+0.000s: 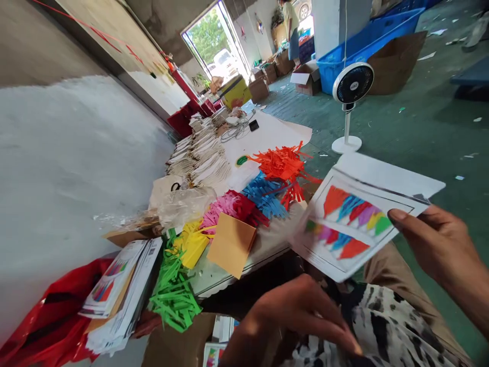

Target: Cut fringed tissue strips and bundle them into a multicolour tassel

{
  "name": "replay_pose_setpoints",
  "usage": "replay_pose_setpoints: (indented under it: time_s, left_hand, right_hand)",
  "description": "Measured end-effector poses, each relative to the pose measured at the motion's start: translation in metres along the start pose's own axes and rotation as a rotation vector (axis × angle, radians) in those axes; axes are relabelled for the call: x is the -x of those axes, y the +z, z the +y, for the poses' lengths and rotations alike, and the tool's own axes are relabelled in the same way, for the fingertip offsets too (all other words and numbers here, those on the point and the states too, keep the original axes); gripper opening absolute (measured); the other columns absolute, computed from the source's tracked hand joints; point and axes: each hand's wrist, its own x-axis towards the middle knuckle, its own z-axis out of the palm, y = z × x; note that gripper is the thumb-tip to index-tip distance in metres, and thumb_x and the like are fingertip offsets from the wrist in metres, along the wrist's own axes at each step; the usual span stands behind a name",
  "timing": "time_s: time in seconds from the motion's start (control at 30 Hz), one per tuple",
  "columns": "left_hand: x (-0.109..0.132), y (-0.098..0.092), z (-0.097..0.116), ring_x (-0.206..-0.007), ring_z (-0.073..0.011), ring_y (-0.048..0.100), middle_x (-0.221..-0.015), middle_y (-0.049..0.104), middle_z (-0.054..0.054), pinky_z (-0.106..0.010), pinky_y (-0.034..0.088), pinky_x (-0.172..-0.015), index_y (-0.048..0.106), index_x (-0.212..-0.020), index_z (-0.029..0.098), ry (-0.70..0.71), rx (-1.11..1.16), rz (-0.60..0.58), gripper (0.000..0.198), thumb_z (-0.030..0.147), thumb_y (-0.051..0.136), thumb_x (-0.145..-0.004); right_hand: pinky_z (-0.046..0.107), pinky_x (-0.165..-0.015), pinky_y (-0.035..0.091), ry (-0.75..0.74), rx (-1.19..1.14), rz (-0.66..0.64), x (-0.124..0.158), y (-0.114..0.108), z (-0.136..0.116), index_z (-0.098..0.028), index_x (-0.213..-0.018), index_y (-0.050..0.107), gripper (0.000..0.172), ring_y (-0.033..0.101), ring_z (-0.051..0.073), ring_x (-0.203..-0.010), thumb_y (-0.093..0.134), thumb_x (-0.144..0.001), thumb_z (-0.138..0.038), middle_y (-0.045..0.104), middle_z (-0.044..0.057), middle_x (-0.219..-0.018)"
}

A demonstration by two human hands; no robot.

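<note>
My right hand grips a white printed sleeve by its right edge, thumb on the front. Its picture shows two rows of coloured fringed pennants, and its upper flap stands open. Below the sleeve, my left hand hovers over my lap, fingers loosely bent and apart, with nothing visible in them. On the table, paper-fringe bundles lie in a row: green, yellow, pink, dark red, blue and orange-red. A tan card square rests at the table's front edge.
A stack of printed sleeves leans at the left beside a red bag. Paper piles line the wall behind clear plastic. A white fan stands on the floor near a blue bin. Farther back stands a person.
</note>
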Motion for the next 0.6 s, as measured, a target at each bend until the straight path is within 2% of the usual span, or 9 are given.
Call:
replay_pose_setpoints:
  time_s: [0.03, 0.07, 0.1, 0.13, 0.2, 0.27, 0.37, 0.5, 0.6]
  left_hand:
    - [0.015, -0.008, 0.012, -0.085, -0.0235, 0.077, -0.092, 0.081, -0.007, -0.034, 0.061, -0.087, 0.085, -0.099, 0.027, 0.166, -0.163, 0.099, 0.027, 0.050, 0.082, -0.084]
    - [0.023, -0.017, 0.023, -0.091, -0.0211, 0.076, -0.095, 0.081, -0.005, -0.033, 0.060, -0.093, 0.084, -0.103, 0.031, 0.402, -0.271, 0.384, 0.023, 0.047, 0.079, -0.088]
    - [0.024, -0.024, 0.032, -0.106, -0.0225, 0.074, -0.110, 0.079, -0.004, -0.035, 0.057, -0.104, 0.079, -0.117, 0.035, 0.591, -0.330, 0.704, 0.035, 0.044, 0.084, -0.084]
    - [0.018, -0.030, 0.036, -0.124, -0.0257, 0.069, -0.130, 0.074, -0.006, -0.040, 0.051, -0.115, 0.071, -0.132, 0.037, 0.665, -0.356, 0.865, 0.061, 0.043, 0.092, -0.075]
    - [-0.007, -0.033, 0.034, -0.142, -0.0317, 0.058, -0.155, 0.058, -0.009, -0.047, 0.047, -0.121, 0.055, -0.150, 0.039, 0.681, -0.249, 0.822, 0.094, 0.053, 0.095, -0.066]
    - [-0.036, -0.026, 0.019, -0.141, -0.0338, 0.058, -0.162, 0.049, -0.011, -0.046, 0.055, -0.111, 0.052, -0.149, 0.039, 0.651, -0.082, 0.752, 0.088, 0.055, 0.091, -0.072]
    - [-0.062, -0.010, -0.006, -0.125, -0.0285, 0.067, -0.157, 0.052, -0.011, -0.036, 0.061, -0.095, 0.055, -0.138, 0.038, 0.678, 0.029, 0.896, 0.065, 0.046, 0.085, -0.082]
    - [-0.057, -0.001, -0.017, -0.123, -0.0245, 0.065, -0.147, 0.058, -0.011, -0.030, 0.060, -0.089, 0.058, -0.136, 0.035, 0.617, -0.034, 0.941, 0.047, 0.040, 0.075, -0.092]
    - [-0.047, -0.004, -0.016, -0.122, -0.0245, 0.063, -0.141, 0.061, -0.012, -0.029, 0.059, -0.088, 0.063, -0.136, 0.032, 0.589, -0.147, 0.953, 0.043, 0.039, 0.072, -0.094]
  right_hand:
    - [0.030, -0.087, 0.065, 0.032, 0.044, -0.034, -0.003, -0.005, -0.005, -0.025, -0.107, 0.079, 0.047, 0.078, 0.022, -0.097, 0.094, -0.065, -0.038, 0.081, 0.004, -0.114]
    - [0.030, -0.081, 0.066, 0.077, 0.087, -0.071, -0.005, -0.009, -0.008, -0.026, -0.110, 0.079, 0.050, 0.078, 0.022, -0.091, 0.094, -0.064, -0.041, 0.082, 0.004, -0.112]
    - [0.030, -0.075, 0.067, 0.119, 0.120, -0.105, -0.004, -0.010, -0.010, -0.027, -0.113, 0.079, 0.054, 0.078, 0.022, -0.086, 0.093, -0.064, -0.045, 0.082, 0.004, -0.109]
    - [0.032, -0.072, 0.067, 0.141, 0.141, -0.132, -0.001, -0.010, -0.010, -0.029, -0.114, 0.078, 0.056, 0.078, 0.023, -0.082, 0.092, -0.064, -0.049, 0.082, 0.004, -0.107]
    - [0.034, -0.071, 0.068, 0.120, 0.184, -0.157, 0.006, -0.004, -0.009, -0.030, -0.116, 0.077, 0.055, 0.077, 0.023, -0.082, 0.089, -0.067, -0.054, 0.082, 0.003, -0.105]
    - [0.032, -0.073, 0.067, 0.022, 0.231, -0.130, 0.016, 0.004, -0.007, -0.032, -0.119, 0.075, 0.054, 0.077, 0.022, -0.087, 0.087, -0.071, -0.054, 0.081, 0.002, -0.103]
    - [0.029, -0.076, 0.066, -0.202, 0.226, -0.056, 0.028, 0.015, -0.003, -0.035, -0.128, 0.068, 0.061, 0.075, 0.019, -0.088, 0.090, -0.071, -0.042, 0.078, -0.003, -0.095]
    - [0.030, -0.085, 0.064, -0.486, 0.245, 0.039, 0.037, 0.016, 0.002, -0.036, -0.124, 0.067, 0.055, 0.075, 0.017, -0.099, 0.088, -0.074, -0.027, 0.076, -0.001, -0.111]
    - [0.030, -0.082, 0.064, -0.523, 0.332, 0.036, 0.040, 0.010, 0.004, -0.037, -0.125, 0.068, 0.053, 0.074, 0.017, -0.099, 0.086, -0.076, -0.027, 0.074, 0.001, -0.117]
